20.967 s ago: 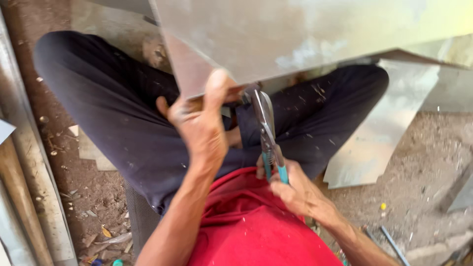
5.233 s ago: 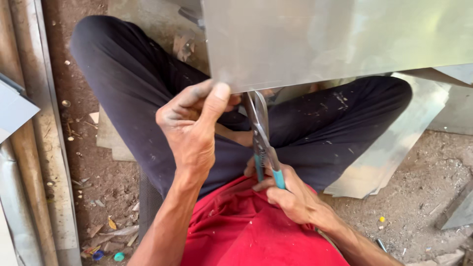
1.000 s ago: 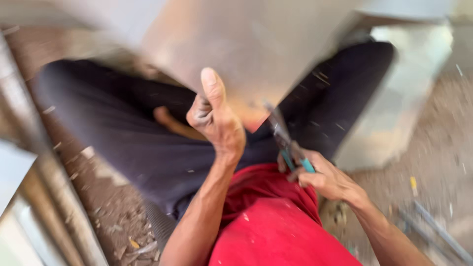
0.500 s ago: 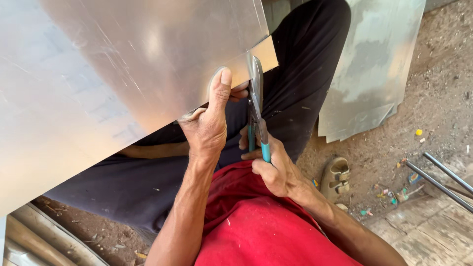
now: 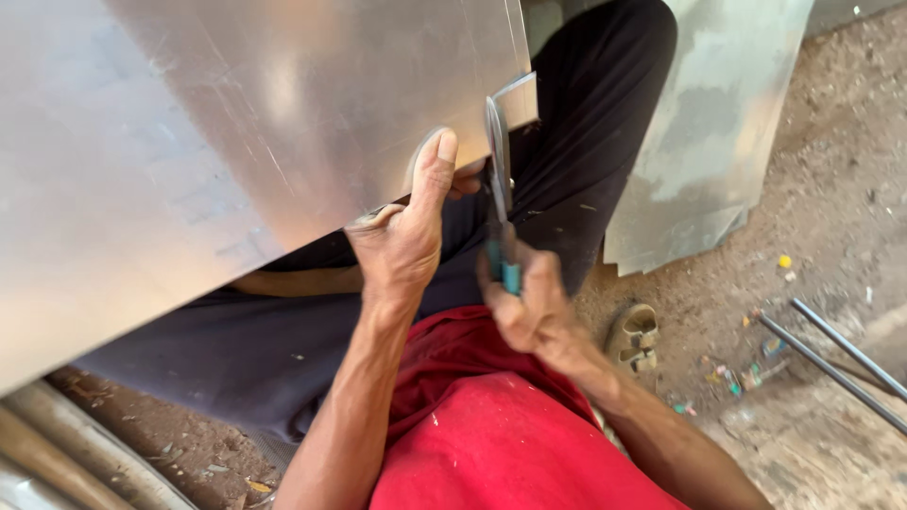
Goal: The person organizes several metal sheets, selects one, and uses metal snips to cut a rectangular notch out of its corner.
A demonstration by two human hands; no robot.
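- Metal sheet (image 5: pixel 236 123): large, shiny, scratched; fills the upper left of the view and lies over the person's lap. Against the picture from five seconds back, it now covers far more of the frame and its near edge runs on a slant, so the sheet has been swung round; judged a repositioning so the cut line meets the blades.
- Second sheet (image 5: pixel 704 132): dull, leaning on the dirt ground at right, well apart from the work.
- Left hand (image 5: pixel 404 236): clamped on the near edge of the metal sheet, thumb flat on top, fingers hidden beneath.
- Right hand (image 5: pixel 529 307): closed round the teal handles of the tin snips (image 5: pixel 498 179).
- Tin snips: blades stand upright at the sheet's right-hand edge, beside a narrow strip (image 5: pixel 515 99) partly cut free and curling away. Cut judged under way, not finished.
- Sandal (image 5: pixel 633 335): on the ground, near the right forearm.
- Two thin rods (image 5: pixel 831 359): lying at far right.
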